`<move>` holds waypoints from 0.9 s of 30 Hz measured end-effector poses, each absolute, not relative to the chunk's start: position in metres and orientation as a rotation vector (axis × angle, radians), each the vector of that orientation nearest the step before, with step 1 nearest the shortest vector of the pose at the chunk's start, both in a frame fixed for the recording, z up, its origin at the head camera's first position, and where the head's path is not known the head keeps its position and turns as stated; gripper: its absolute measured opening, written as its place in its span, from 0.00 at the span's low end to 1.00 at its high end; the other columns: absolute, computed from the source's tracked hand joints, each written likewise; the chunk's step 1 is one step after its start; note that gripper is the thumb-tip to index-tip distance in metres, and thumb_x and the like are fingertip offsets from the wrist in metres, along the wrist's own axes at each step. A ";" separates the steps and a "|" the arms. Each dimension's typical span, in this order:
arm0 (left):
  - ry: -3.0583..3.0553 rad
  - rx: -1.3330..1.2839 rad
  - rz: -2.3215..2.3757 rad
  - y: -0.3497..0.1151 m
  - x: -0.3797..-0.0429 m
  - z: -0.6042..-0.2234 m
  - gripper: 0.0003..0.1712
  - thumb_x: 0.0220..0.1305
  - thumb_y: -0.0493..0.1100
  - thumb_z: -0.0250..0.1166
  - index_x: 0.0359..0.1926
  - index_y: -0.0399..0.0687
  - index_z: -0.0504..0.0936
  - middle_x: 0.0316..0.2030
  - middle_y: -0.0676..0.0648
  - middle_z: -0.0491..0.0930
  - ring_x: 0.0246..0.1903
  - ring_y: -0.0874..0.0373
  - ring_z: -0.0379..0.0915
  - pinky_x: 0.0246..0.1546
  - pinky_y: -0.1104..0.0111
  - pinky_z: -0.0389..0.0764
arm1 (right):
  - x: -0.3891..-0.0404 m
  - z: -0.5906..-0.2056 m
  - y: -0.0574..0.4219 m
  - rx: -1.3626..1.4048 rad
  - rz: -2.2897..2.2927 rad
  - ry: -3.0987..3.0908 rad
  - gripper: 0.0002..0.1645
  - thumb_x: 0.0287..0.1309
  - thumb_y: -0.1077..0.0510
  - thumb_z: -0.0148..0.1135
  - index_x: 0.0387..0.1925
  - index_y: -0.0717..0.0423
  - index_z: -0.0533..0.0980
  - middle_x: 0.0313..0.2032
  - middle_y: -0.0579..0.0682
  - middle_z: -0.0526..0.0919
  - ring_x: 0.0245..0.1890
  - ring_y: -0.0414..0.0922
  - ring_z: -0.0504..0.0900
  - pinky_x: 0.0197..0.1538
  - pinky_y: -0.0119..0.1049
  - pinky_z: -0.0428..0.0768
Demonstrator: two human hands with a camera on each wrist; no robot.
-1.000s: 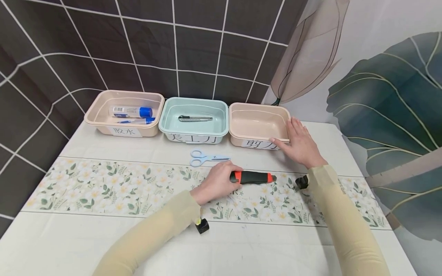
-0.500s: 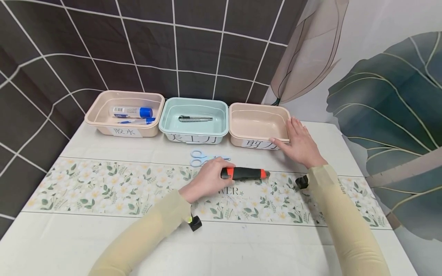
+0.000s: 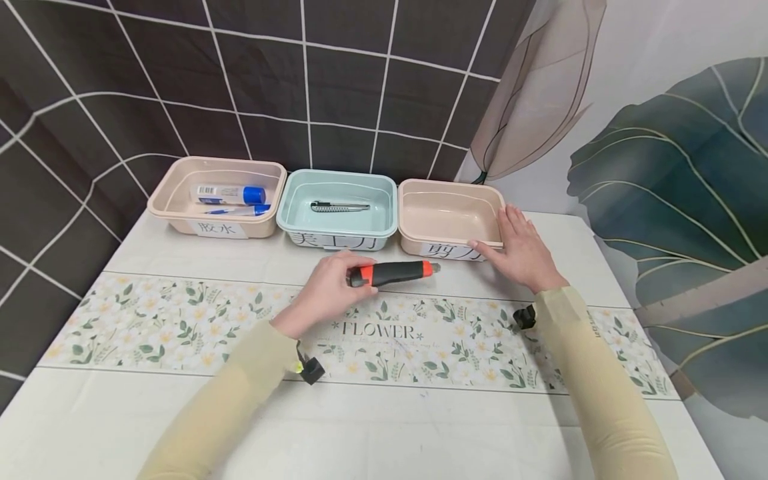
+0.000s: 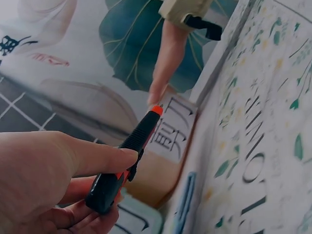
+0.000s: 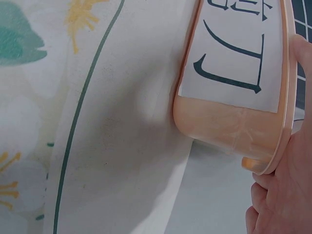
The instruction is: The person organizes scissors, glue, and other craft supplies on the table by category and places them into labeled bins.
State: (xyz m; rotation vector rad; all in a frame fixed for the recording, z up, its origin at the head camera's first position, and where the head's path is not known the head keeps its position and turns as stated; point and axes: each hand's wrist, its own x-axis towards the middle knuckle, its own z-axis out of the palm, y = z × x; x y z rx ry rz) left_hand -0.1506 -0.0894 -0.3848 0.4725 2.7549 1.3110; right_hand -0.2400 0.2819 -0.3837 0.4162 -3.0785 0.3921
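My left hand (image 3: 327, 287) pinches a black and orange utility knife (image 3: 396, 273) between thumb and fingers, raised over the table in front of the bins. In the left wrist view the same utility knife (image 4: 127, 161) points away from the palm. My right hand (image 3: 528, 253) rests on the right corner of the right pink bin (image 3: 451, 217), fingers straight along its side and thumb on the front rim. Inside the middle blue bin (image 3: 294, 220) lies a slim silver utility knife (image 3: 340, 207). Light-blue scissors (image 4: 185, 202) show partly in the left wrist view; the head view hides them.
The left pink bin (image 3: 157, 208) contains a glue bottle (image 3: 228, 195) with a blue cap and a slimmer blue-and-white item (image 3: 240, 211). All three bins stand in a row along the dark grid-patterned backdrop (image 3: 342, 80), with Chinese labels in front. A floral strip (image 3: 210, 327) crosses the table.
My left hand has carried the black and orange utility knife leftward and toward the bins, from the floral strip to before the blue bin, covering the scissors. The right hand has stayed put.
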 end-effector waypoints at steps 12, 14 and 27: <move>2.799 0.301 1.440 -0.135 -0.160 -0.362 0.29 0.59 0.42 0.77 0.61 0.44 0.83 0.48 0.46 0.80 0.48 0.49 0.74 0.45 0.60 0.74 | -0.240 -0.383 0.282 0.432 0.392 -3.076 0.64 0.67 0.24 0.46 0.79 0.68 0.41 0.78 0.68 0.41 0.79 0.57 0.36 0.76 0.54 0.36; 2.820 0.280 1.447 -0.141 -0.162 -0.358 0.29 0.58 0.41 0.77 0.61 0.43 0.83 0.46 0.45 0.80 0.48 0.49 0.74 0.46 0.60 0.73 | -0.240 -0.383 0.282 0.429 0.392 -3.080 0.64 0.67 0.24 0.46 0.79 0.68 0.41 0.78 0.68 0.40 0.79 0.57 0.35 0.76 0.54 0.35; 2.923 0.269 1.438 -0.176 -0.185 -0.338 0.27 0.59 0.38 0.75 0.60 0.36 0.82 0.49 0.37 0.79 0.45 0.44 0.74 0.41 0.61 0.71 | -0.240 -0.384 0.282 0.427 0.396 -3.078 0.63 0.67 0.24 0.46 0.79 0.68 0.41 0.78 0.67 0.40 0.79 0.57 0.36 0.76 0.55 0.36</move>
